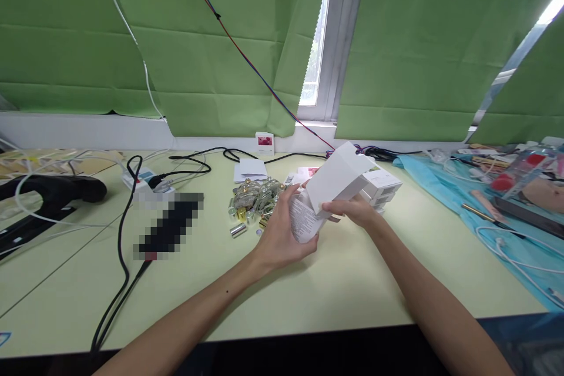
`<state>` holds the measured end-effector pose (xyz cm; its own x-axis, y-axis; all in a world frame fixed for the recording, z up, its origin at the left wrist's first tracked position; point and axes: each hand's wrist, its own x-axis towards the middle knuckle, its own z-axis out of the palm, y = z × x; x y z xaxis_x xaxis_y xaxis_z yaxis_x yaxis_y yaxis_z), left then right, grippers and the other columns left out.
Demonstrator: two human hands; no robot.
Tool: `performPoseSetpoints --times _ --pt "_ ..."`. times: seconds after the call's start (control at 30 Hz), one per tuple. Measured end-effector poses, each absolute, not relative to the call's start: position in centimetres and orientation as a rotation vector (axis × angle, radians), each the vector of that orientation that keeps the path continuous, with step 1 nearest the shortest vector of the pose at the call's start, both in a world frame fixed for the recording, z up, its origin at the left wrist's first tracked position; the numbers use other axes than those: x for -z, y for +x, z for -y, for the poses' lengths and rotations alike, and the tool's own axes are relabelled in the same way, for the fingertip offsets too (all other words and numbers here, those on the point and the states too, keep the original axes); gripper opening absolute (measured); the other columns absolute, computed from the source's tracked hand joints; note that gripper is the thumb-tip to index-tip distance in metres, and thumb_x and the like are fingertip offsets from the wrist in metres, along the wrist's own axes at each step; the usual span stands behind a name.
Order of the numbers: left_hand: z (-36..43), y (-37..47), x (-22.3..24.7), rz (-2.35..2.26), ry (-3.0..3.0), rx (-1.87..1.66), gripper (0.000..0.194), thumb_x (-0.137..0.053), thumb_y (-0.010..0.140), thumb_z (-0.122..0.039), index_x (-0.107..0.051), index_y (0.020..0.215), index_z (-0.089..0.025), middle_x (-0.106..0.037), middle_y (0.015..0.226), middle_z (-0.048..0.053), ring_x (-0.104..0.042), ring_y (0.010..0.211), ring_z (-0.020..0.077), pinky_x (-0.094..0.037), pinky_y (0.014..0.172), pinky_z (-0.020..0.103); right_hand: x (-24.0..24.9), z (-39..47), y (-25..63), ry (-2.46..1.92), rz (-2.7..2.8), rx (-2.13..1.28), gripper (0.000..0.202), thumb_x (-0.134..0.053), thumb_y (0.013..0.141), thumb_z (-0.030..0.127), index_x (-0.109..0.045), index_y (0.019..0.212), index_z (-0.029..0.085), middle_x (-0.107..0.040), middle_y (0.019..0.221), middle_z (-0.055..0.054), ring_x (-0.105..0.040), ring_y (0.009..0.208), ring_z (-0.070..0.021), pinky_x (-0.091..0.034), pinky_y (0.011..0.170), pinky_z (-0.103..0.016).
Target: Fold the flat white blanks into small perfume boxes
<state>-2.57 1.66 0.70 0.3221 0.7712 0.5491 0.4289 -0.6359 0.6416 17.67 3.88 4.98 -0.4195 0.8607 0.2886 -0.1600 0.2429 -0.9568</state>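
Right of the bottle heap [267, 192], the left hand [282, 238] cups a printed white piece [304, 222]; the right hand [353, 210] grips a tilted white box [335, 179] against it, presumably so each steadies the other above the worktop [352, 288]. Stacked cartons [384, 183] sit farther right of the heap.

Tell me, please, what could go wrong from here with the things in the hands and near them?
The white box is tilted in the right hand, so it might slip. The printed white piece in the left hand looks like paper or card and could crease if squeezed. The silver cylinder lies on its side near the clear bottles; if nudged, it may roll.
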Motion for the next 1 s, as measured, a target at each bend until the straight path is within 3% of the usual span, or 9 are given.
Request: performPoseSetpoints --times 0.43,0.67,1.0 --pt "-1.8 -2.7 -0.8 -0.789 2.155 -1.169 0.103 -0.079 0.068 -0.024 -0.019 0.152 -0.029 -0.046 0.145 0.011 -0.047 0.136 0.0311 -0.042 0.113 0.046 -4.1 -4.5 18.7 -0.702 1.591 -1.427 0.054 -0.088 0.068 0.038 -0.064 0.114 0.021 -0.06 0.078 0.001 -0.047 0.056 -0.0101 -0.034 0.042 -0.021" --pt "-1.8 -2.8 -0.7 -0.713 2.123 -1.111 0.103 -0.08 0.068 -0.025 -0.018 0.15 -0.029 -0.042 0.145 0.013 -0.044 0.137 0.0329 -0.04 0.114 0.049 -3.6 -4.9 19.0 -0.629 1.627 -1.53 0.036 -0.086 0.07 0.037 -0.066 0.089 0.016 -0.055 0.062 0.004 -0.039 0.043 -0.006 -0.03 0.038 -0.021" --pt "-1.8 -3.1 -0.6 -0.708 2.087 -1.078 0.106 -0.082 0.068 -0.028 -0.017 0.151 -0.03 -0.038 0.151 0.013 -0.04 0.142 0.0332 -0.037 0.118 0.05 -3.2 -5.2 19.4 -0.733 1.67 -1.481 0.04 -0.087 0.064 0.044 -0.067 0.082 0.015 -0.058 0.06 0.002 -0.046 0.045 -0.0089 -0.033 0.039 -0.022"
